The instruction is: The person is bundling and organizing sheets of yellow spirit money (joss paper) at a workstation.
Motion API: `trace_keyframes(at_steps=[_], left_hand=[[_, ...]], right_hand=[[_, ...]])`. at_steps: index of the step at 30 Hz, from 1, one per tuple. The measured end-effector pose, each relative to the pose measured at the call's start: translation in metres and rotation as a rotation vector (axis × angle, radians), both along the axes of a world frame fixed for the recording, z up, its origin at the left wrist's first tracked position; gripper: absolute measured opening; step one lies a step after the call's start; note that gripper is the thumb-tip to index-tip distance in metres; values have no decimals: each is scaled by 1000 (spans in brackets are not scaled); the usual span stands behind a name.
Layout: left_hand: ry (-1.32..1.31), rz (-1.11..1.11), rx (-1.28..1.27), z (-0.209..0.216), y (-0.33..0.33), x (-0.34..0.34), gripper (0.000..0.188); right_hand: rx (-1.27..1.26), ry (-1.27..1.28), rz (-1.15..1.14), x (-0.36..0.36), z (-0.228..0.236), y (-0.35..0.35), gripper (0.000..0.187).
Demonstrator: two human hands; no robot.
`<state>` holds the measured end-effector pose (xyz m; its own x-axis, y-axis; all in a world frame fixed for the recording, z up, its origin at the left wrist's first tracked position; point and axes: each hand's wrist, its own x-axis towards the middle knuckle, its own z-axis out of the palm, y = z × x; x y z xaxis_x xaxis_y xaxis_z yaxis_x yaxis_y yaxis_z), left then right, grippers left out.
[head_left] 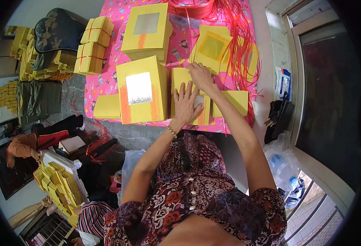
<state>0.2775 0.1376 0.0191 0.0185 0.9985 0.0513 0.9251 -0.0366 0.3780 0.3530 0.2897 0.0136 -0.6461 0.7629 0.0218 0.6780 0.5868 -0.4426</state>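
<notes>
Together, hands [184, 105] rest on yellow paper [204, 115], its long axis front-to-back: left spread, right grip unclear.

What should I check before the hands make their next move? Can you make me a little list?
1. Left hand spread on the yellow paper: ok.
2. Right hand near the paper's far edge: ok.
3. Red plastic strings off both hands: ok.
4. Silver-patched stack to the left, out from under the hands: ok.
5. Paper's underside neat: cannot tell, it's hidden.
</notes>
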Motion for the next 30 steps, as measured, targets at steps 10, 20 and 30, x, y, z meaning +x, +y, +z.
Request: trace_keyframes(at_steps=[10,20,30], left_hand=[[-92,-4,22,-4,-3,-2,67],[-73,-18,27,-7,-6,-4,73],[-64,17,23,-7,-12,-4,82]], right_hand=[[71,17,-36,-4,2,-10,25],[52,-71,-35,-6,3,-10,27],[32,-8,-41,-1,0,-11,24]])
